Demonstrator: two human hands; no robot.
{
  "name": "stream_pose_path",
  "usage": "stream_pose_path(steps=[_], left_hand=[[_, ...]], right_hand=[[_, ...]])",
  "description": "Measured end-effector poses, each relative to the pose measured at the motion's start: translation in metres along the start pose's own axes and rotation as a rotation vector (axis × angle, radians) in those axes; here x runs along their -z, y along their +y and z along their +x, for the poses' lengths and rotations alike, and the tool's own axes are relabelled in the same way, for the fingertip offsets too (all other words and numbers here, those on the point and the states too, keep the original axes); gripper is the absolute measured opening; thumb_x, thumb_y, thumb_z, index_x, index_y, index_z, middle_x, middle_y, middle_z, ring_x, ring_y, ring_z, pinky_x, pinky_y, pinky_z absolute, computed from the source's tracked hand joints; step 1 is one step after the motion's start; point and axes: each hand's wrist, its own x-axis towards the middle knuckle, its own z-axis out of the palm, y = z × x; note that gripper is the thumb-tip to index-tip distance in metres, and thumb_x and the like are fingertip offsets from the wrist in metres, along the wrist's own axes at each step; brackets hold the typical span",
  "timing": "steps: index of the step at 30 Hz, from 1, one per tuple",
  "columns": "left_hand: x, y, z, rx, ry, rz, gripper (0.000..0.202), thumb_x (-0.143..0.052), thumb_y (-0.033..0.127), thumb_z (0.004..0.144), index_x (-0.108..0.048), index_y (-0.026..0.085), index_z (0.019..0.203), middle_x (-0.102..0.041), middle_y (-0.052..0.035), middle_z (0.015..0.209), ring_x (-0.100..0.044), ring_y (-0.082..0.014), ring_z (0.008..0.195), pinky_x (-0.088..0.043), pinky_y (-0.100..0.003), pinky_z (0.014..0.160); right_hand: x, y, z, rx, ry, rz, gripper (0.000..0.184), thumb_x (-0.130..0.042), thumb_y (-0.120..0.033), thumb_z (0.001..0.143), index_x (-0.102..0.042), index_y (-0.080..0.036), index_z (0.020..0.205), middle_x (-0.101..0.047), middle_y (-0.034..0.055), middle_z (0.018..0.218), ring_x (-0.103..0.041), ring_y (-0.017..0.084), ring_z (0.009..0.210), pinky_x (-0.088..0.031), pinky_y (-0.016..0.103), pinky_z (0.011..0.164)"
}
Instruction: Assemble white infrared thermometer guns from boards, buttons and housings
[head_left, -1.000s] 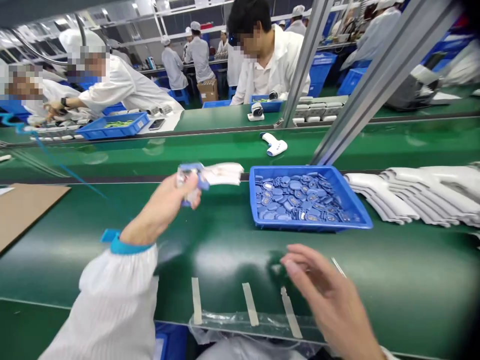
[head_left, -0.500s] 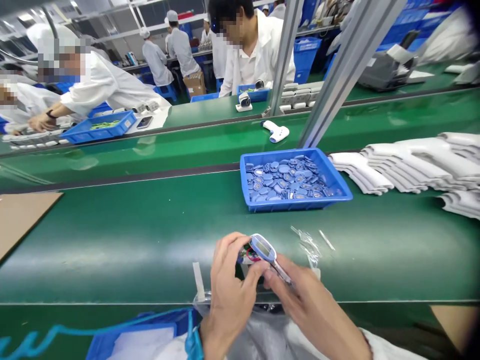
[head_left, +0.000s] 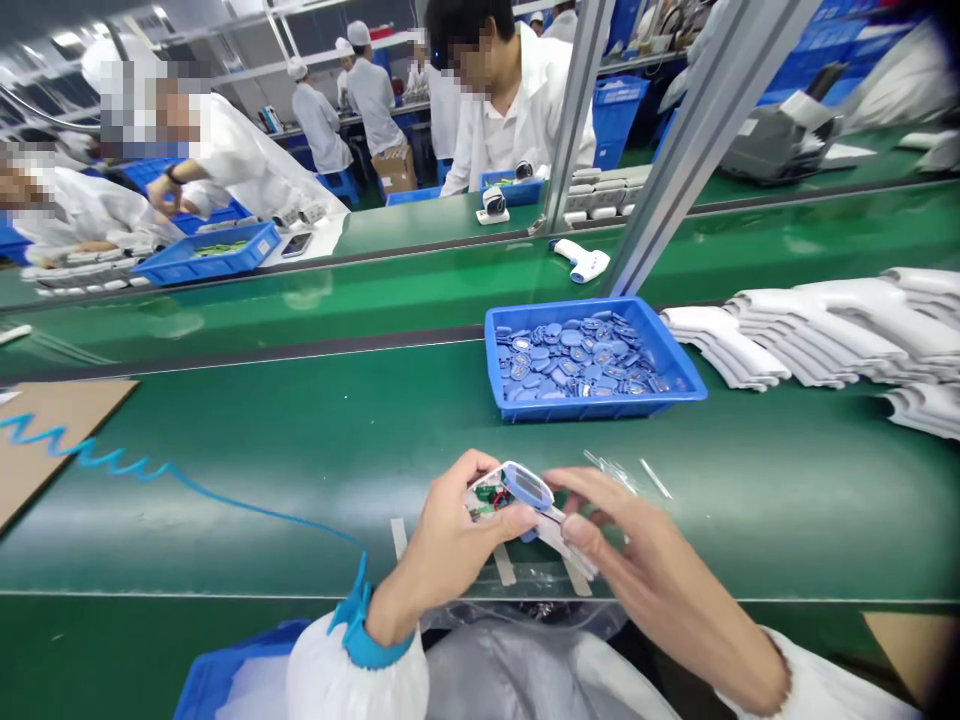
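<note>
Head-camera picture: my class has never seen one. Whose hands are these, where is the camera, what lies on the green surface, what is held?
The camera sits on a worker's head, looking down at that person's own bare hands. The left hand and right hand together hold a device, white with a blue face and wiring showing. Ahead on the green belt stands a blue tray of blue parts, with stacked white shells to its right. A coiled blue cord and cardboard lie to the left. Other people in white coats work across the line.
</note>
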Motion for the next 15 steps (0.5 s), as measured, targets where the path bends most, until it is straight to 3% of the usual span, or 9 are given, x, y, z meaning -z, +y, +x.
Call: stream_pose_path(steps=[3, 6, 11, 15], left_hand=[[0.001, 0.002, -0.003, 0.026, 0.012, 0.009, 0.03, -0.074, 0.04, 0.083, -0.055, 0.019, 0.095, -0.058, 0.0035, 0.083, -0.049, -0.0123, 0.075, -0.038, -0.023, 0.068], [-0.003, 0.002, -0.007, 0.01, 0.01, 0.044, 0.023, -0.071, 0.035, 0.087, -0.056, 0.02, 0.095, -0.057, 0.0038, 0.084, -0.048, -0.0122, 0.076, -0.037, -0.023, 0.068], [-0.004, 0.007, -0.011, -0.054, 0.021, 0.146, 0.015, -0.067, 0.032, 0.09, -0.057, 0.02, 0.093, -0.059, 0.0035, 0.083, -0.05, -0.0123, 0.074, -0.037, -0.022, 0.067], [0.002, 0.011, -0.009, -0.094, 0.195, 0.333, 0.009, -0.064, 0.029, 0.091, -0.059, 0.021, 0.092, -0.063, 0.0031, 0.082, -0.052, -0.0128, 0.073, -0.036, -0.024, 0.068]], right_hand=[[0.006, -0.001, 0.004, -0.001, 0.124, 0.005, 0.019, -0.052, -0.042, 0.098, -0.065, -0.029, 0.102, -0.065, 0.0027, 0.106, -0.059, 0.018, 0.092, -0.048, 0.03, 0.075], [0.004, -0.004, 0.009, 0.034, 0.109, -0.086, 0.02, -0.054, -0.037, 0.098, -0.064, -0.027, 0.083, -0.063, -0.0007, 0.089, -0.056, 0.017, 0.085, -0.043, 0.032, 0.077], [0.003, -0.028, 0.008, 0.173, 0.145, -0.398, 0.028, -0.041, -0.029, 0.103, -0.057, -0.023, 0.08, -0.061, 0.0, 0.082, -0.051, 0.018, 0.074, -0.035, 0.034, 0.067], [0.027, -0.055, 0.009, 0.358, 0.332, -0.654, 0.032, -0.036, -0.029, 0.102, -0.053, -0.024, 0.077, -0.058, 0.0016, 0.074, -0.049, 0.019, 0.065, -0.029, 0.034, 0.06]])
